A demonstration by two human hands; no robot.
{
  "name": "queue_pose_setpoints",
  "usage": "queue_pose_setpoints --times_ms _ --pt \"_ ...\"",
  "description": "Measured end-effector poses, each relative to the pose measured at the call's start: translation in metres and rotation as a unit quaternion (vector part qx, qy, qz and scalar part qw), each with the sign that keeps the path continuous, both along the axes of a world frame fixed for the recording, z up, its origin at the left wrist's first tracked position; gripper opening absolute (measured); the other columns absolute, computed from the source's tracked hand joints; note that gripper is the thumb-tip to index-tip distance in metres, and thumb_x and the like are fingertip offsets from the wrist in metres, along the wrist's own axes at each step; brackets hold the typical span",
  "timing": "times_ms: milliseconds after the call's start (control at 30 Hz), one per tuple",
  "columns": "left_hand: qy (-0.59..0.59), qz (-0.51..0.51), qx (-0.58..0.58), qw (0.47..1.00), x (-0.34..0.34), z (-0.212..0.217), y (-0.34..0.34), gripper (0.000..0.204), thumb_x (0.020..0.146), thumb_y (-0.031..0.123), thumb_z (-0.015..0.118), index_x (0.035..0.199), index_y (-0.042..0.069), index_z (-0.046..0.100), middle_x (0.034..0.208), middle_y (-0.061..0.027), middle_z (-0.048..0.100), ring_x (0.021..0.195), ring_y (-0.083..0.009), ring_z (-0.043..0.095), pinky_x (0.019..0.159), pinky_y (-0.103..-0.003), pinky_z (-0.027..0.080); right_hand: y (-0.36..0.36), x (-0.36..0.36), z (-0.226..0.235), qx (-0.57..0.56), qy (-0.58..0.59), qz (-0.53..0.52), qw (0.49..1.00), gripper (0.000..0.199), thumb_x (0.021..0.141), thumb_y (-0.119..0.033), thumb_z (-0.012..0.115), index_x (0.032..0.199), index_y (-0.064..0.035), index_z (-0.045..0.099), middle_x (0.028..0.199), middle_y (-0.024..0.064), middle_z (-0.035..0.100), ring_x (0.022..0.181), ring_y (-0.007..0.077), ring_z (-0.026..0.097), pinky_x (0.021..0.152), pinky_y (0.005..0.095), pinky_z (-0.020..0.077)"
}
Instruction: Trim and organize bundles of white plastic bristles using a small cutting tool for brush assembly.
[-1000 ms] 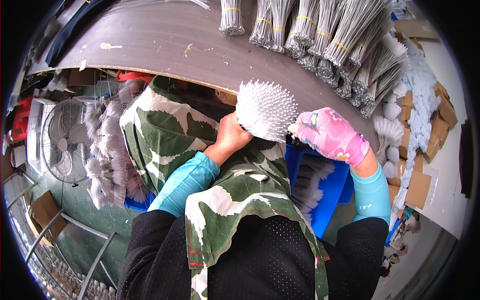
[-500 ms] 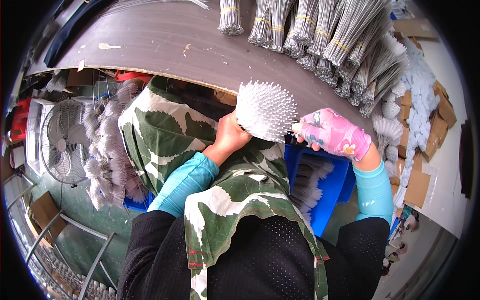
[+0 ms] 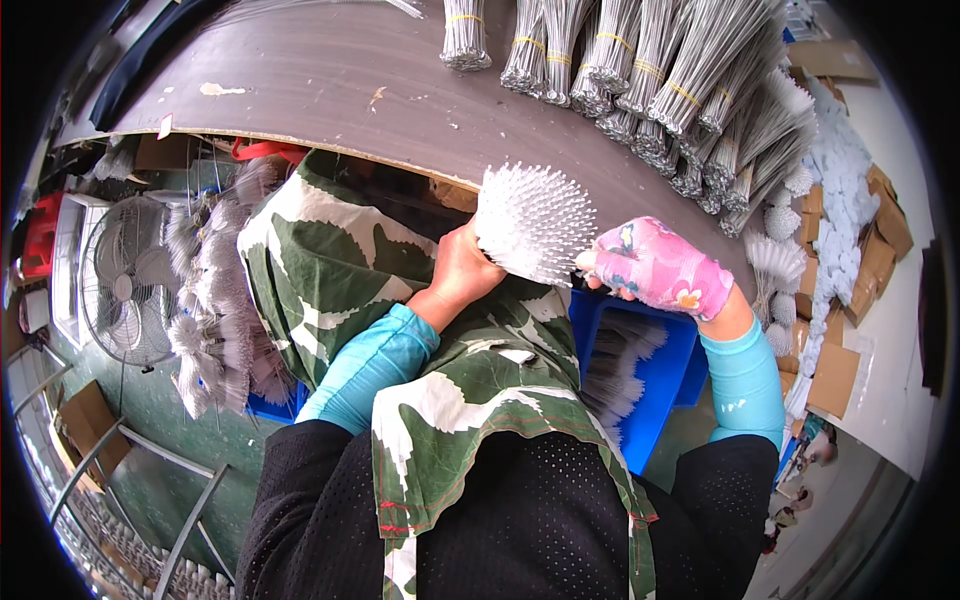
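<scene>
A dense round bundle of thin white bristle-like pieces [image 3: 537,224], its many tips facing up, is gripped in my left hand [image 3: 466,265]. The fingers of that hand wrap round its left side and are partly hidden. At the bundle's lower right edge is my right hand [image 3: 655,268], in a pink flowered glove with bare fingertips. Its fingers are curled and pinched together close to the bristles; what they hold, if anything, is too small to tell. The bundle is over my lap, just off the front edge of the brown table [image 3: 330,85].
Several wire bundles tied with yellow bands [image 3: 690,75] lie at the table's far right. Below my right hand is a blue bin [image 3: 652,410] with white-tipped brushes. To the left stand a fan [image 3: 125,285] and hanging white brushes [image 3: 225,290]; cardboard [image 3: 833,378] lies at right.
My right hand has shifted slightly left and turned a little at the bundle's edge. The left hand still holds the bundle in nearly the same place.
</scene>
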State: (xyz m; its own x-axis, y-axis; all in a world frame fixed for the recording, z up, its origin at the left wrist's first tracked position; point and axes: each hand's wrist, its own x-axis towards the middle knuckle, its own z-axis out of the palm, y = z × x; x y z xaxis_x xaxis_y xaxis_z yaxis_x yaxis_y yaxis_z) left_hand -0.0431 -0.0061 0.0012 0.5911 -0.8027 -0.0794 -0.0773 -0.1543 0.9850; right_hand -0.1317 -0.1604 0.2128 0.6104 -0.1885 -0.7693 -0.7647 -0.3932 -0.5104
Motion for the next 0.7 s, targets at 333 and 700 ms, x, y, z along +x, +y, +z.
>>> queue_pose_setpoints --times_ms 333,700 --pt "0.007 -0.009 0.023 1.000 0.000 0.001 0.000 0.046 0.069 0.011 0.071 0.112 0.007 0.056 0.094 -0.0190 0.066 0.094 -0.0357 0.062 0.078 -0.037 0.050 0.002 0.003 0.006 0.011 0.007 -0.043 0.999 0.037 0.090 -0.035 0.057 0.074 -0.0016 0.063 0.059 0.0029 0.055 0.054 0.0101 0.050 0.056 0.0260 0.0419" --pt "-0.013 -0.002 0.012 1.000 0.000 0.000 -0.001 0.045 0.069 0.011 0.069 0.112 0.008 0.056 0.093 -0.0202 0.065 0.094 -0.0365 0.062 0.078 -0.038 0.050 0.002 0.021 0.013 -0.121 -0.014 0.166 0.979 0.031 0.090 -0.028 0.058 0.079 0.0016 0.062 0.062 0.0164 0.053 0.055 0.0256 0.047 0.059 0.0364 0.0414"
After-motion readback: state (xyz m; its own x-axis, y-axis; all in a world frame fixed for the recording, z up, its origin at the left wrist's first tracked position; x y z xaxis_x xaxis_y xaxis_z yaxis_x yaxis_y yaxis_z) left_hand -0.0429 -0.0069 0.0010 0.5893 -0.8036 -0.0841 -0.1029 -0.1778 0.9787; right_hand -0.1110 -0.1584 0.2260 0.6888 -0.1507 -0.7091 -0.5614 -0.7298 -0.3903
